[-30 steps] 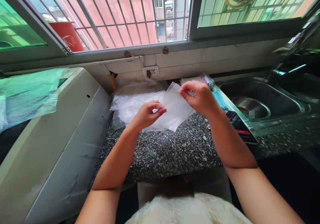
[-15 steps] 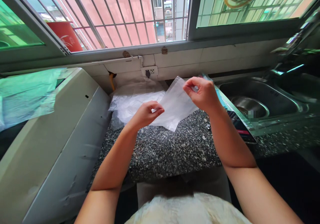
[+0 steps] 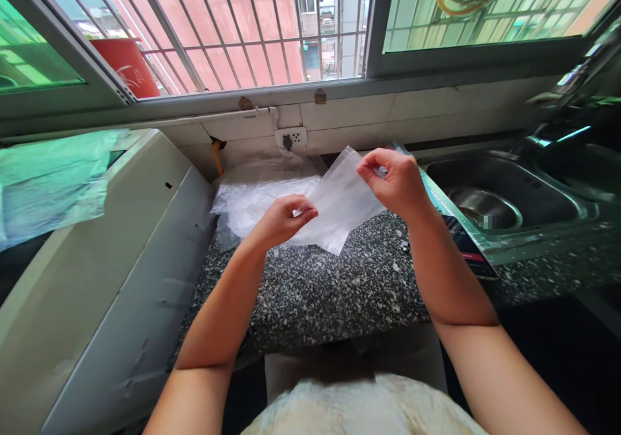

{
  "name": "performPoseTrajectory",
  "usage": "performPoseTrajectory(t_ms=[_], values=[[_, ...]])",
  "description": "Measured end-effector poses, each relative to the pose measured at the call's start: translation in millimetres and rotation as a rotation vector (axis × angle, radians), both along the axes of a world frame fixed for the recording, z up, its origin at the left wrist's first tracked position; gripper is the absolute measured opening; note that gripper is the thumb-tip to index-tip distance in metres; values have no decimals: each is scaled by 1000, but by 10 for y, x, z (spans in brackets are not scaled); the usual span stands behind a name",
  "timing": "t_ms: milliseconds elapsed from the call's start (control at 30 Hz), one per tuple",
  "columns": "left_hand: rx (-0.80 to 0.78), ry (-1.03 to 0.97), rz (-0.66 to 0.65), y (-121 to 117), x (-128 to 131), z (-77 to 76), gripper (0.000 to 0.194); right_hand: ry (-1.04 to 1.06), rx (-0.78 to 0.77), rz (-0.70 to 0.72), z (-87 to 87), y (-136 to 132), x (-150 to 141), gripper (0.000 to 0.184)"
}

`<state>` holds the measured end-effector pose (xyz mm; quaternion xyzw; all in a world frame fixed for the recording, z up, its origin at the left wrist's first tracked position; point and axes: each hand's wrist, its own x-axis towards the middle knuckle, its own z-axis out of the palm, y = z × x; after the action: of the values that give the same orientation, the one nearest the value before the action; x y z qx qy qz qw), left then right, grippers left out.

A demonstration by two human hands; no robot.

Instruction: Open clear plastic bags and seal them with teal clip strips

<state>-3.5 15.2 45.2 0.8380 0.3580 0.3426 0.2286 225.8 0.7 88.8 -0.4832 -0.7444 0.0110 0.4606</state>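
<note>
A thin translucent plastic bag (image 3: 339, 205) hangs between both hands above the speckled granite counter (image 3: 334, 286). My left hand (image 3: 281, 220) pinches its lower left edge with thumb and fingers closed. My right hand (image 3: 396, 181) pinches the upper right corner, held higher than the left. The bag's lower corner dangles just above the counter. Behind it, a pile of more clear plastic bags (image 3: 252, 196) lies against the wall.
A steel sink (image 3: 509, 196) with a metal bowl (image 3: 485, 207) sits to the right, with a dark flat package (image 3: 463, 241) on its near edge. A large white appliance (image 3: 97, 280) stands at the left. A wall socket (image 3: 290, 139) is under the barred window.
My right hand has lifted the bag's upper corner up and slightly right, raising the bag off the counter. My left hand has barely moved.
</note>
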Motion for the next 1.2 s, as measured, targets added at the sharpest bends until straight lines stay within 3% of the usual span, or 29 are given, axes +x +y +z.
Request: performPoseTrajectory(t_ms=[433, 1200], values=[[-78, 41, 4, 22, -90, 44, 15, 73, 33, -83, 4, 64, 118, 10], [-67, 40, 23, 76, -130, 29, 15, 96, 24, -90, -41, 153, 171, 9]])
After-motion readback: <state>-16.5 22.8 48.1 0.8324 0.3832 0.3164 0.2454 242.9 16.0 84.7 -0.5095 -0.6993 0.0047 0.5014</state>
